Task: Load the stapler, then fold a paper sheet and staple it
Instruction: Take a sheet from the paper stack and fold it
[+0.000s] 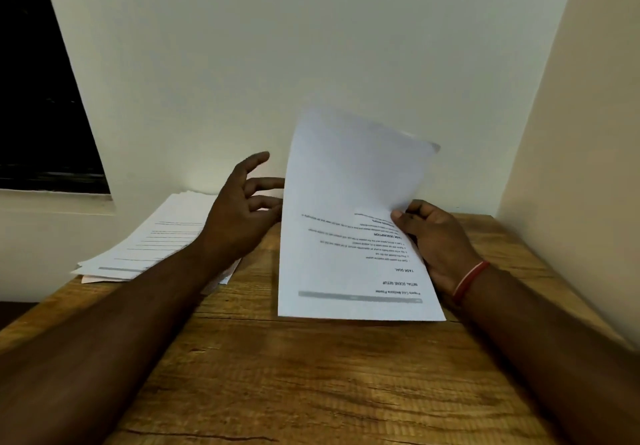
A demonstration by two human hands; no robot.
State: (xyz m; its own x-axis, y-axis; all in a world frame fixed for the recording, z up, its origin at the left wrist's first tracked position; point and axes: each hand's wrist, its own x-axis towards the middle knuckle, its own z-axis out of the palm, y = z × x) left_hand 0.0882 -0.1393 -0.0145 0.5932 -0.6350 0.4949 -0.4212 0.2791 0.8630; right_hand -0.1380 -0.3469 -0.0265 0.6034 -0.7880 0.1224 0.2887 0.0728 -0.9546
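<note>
My right hand [437, 236] pinched the paper sheet [346, 198] by its right edge, its near end low over the table [277, 375], while my left hand [239, 219] hovered open, fingers spread, beside it, so that one-sided grip could have skewed the fold.

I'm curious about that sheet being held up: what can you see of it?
The white printed paper sheet is raised and curved, its near edge low over the brown wooden table. Black text and a grey bar read upside down. The right hand pinches its right edge; the left hand reaches its left edge, contact unclear.
</note>
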